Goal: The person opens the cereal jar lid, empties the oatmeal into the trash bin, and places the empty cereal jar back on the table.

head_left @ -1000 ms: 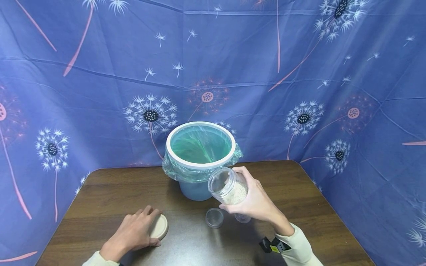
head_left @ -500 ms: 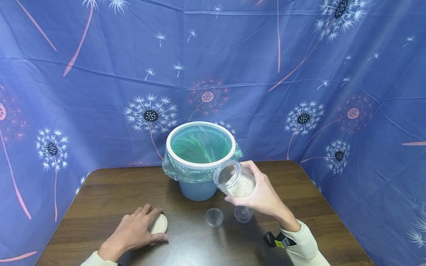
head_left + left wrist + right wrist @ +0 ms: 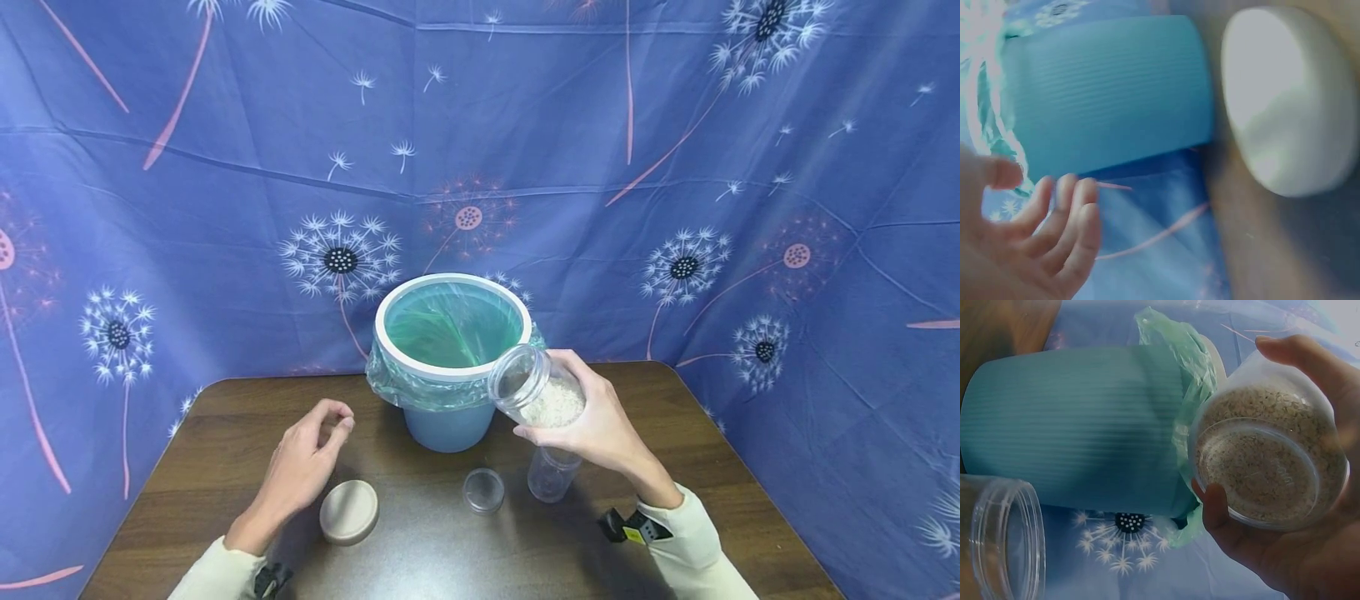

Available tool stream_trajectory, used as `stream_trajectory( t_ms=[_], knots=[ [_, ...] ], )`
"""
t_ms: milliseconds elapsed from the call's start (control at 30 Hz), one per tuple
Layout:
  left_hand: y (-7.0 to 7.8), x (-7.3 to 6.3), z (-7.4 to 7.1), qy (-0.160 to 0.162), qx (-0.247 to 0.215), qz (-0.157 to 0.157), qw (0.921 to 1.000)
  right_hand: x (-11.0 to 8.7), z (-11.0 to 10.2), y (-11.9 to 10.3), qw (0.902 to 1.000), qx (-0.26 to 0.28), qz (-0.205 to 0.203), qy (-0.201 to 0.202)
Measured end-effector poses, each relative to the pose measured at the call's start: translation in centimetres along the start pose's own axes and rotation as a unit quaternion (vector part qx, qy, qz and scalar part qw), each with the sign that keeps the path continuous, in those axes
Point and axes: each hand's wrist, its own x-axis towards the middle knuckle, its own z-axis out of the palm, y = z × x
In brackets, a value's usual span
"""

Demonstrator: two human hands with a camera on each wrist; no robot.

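My right hand [image 3: 606, 435] grips a clear jar [image 3: 553, 404] partly filled with pale, oat-like flakes. The jar tilts, its uncapped mouth towards the bin [image 3: 448, 427]. In the right wrist view, fingers and thumb wrap the jar [image 3: 1260, 469], its base facing the camera. My left hand [image 3: 302, 458] hovers over the table with bent fingers and nothing in them. Just below it a round beige lid [image 3: 349, 512] lies on the table, also large and pale in the left wrist view. Under the held jar stands a second clear jar [image 3: 549, 482], its upper part partly covered.
The blue bin has a white rim ring [image 3: 382, 340] and a green plastic liner [image 3: 390, 385] hanging over its outside. A small clear round lid or dish [image 3: 483, 490] lies on the brown wooden table [image 3: 240, 433]. A blue dandelion-print cloth [image 3: 225, 250] hangs behind.
My left hand has let go of the beige lid and risen away from it. My right hand has carried the tilted jar slightly up and right, uncovering more of the second jar.
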Motion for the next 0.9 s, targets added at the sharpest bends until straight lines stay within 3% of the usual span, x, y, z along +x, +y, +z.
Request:
stream_trajectory(
  t_ms=[100,200,467,633,900],
  knots=[
    [1.0,1.5,-0.5,0.038,-0.058,-0.009,0.9975,0.3,-0.1,0.2,1.0,-0.005,-0.001,0.004],
    [2.2,3.3,-0.8,0.055,-0.077,-0.014,0.9954,0.6,-0.2,0.3,0.9999,-0.009,-0.001,0.009],
    [5.2,7.4,-0.5,0.051,-0.035,-0.042,0.9972,1.4,-0.6,0.2,0.9997,-0.02,-0.005,0.013],
    [6.1,8.7,0.6,0.035,-0.036,-0.058,0.9971,2.4,-0.9,0.4,0.9988,-0.04,-0.016,0.023],
    [7.2,9.5,0.8,0.006,-0.113,-0.078,0.9905,4.1,-2.0,0.4,0.997,-0.065,-0.028,0.034]
  ],
)
